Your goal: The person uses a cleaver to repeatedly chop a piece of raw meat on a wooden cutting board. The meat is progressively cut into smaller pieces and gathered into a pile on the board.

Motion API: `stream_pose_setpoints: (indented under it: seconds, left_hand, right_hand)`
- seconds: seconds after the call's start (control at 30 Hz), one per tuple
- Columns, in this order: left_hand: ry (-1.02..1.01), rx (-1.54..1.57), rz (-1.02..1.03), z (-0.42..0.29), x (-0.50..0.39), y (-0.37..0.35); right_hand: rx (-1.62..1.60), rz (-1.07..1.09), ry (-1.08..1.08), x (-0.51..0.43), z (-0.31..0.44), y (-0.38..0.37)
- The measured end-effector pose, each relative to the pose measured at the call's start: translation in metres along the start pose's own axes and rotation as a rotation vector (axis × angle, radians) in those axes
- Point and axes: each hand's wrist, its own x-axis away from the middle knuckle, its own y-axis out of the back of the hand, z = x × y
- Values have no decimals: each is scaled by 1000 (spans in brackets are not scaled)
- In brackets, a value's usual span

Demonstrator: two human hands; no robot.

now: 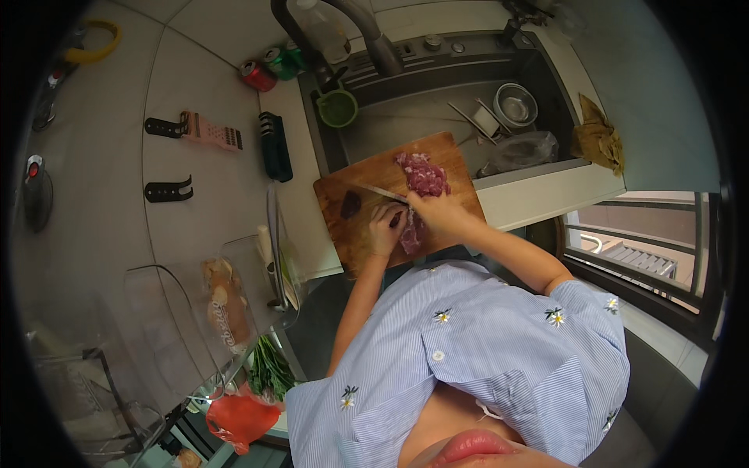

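Observation:
A wooden cutting board (363,240) lies across the near edge of a dark sink. My right hand (436,213) is closed round the handle of a kitchen knife (383,192), whose blade points to the left over the board. Beside it, my left hand (387,227) rests with bent fingers on a piece of raw meat (412,234). Cut raw meat (426,175) is heaped on the board just beyond my right hand. A dark piece (351,205), its kind unclear, lies to the left of my left hand. The knife handle is hidden in my grip.
The sink (409,111) holds a metal bowl (515,105), a plastic bag (524,153) and a green strainer or cup (337,108). A dark faucet (383,52) arches over it. Drink cans (258,76) and a knife sharpener (275,146) stand left, and a brown cloth (598,137) lies right.

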Motion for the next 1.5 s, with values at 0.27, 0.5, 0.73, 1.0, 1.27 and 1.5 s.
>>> stream_pose_setpoints:
  seconds: [0.27,0.5,0.73,1.0,1.27,1.5]
  left_hand:
    - [256,-344,-106,-26,-7,20]
    - [612,-53,299,-20,-8,13]
    - [630,865,209,-6,-15,47]
    - [119,-167,233,-26,-32,28]
    - [-31,-123,76,-28,1,5]
    - [59,-141,13,-18,8,0]
  right_hand:
    - [-1105,158,-516,22,-121,16]
    - [-1224,-23,-450,32,-106,32]
    - [-1080,36,-393,47,-71,68]
    - [-610,-60,-241,52,-35,75]
    - [56,153,-99,68,-11,29]
    - [232,92,-2,85,4,23]
